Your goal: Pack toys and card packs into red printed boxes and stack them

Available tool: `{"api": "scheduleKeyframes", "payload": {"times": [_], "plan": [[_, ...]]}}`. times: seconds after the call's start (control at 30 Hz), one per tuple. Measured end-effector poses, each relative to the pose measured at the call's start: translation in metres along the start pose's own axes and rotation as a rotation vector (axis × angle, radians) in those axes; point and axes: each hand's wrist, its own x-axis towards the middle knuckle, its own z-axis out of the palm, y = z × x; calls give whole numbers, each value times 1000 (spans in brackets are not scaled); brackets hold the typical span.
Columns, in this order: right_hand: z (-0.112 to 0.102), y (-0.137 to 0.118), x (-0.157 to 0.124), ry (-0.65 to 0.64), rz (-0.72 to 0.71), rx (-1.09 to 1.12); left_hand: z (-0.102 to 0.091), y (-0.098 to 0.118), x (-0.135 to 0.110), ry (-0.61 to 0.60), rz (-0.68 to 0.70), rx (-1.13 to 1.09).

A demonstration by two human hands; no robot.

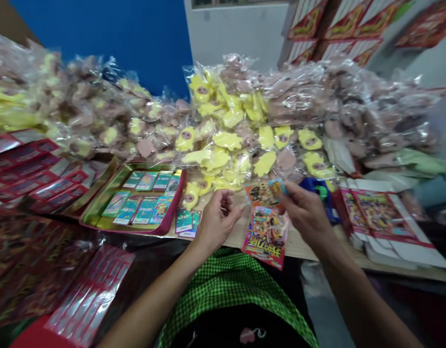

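Note:
My right hand (307, 212) pinches the right edge of a small orange-and-blue printed packet (264, 193) held over the front of the table. Below it, a shiny pink-and-purple printed pouch (266, 234) lies overhanging the table's front edge. My left hand (217, 220) is just left of the packet, fingers loosely curled and thumb apart from them, with nothing visible in it. Beside that hand, glittery teal cards (186, 221) lie on the tabletop. Further left, a gold-lined tin tray with a pink rim (167, 227) holds several teal cards (143, 210).
Bagged yellow and pink figures (226, 140) are heaped along the back. Red printed boxes (23, 164) are stacked at left. A blue tape dispenser (330, 208) and opened printed cartons (384, 215) stand at right. Pink-red printed sheets (96, 290) lie lower left.

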Motion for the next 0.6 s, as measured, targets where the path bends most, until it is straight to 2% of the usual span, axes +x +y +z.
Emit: {"api": "scheduleKeyframes", "payload": {"times": [0.07,0.13,0.23,0.33,0.43,0.53,0.6], "plan": [[-23,20,6,142,-42,-254,19,-3,15,-159,55,189],[-36,38,12,218,-59,-441,38,-5,29,-346,96,364],[-40,53,17,237,-102,-499,56,-4,42,-496,88,485],[-41,42,14,210,-215,-429,54,8,43,-510,133,378],[-51,12,5,246,-337,-408,39,27,39,-456,263,242],[-62,-18,1,324,-480,-441,24,44,35,-416,343,205],[-62,-28,1,288,-596,-443,18,48,35,-393,402,202]]}}
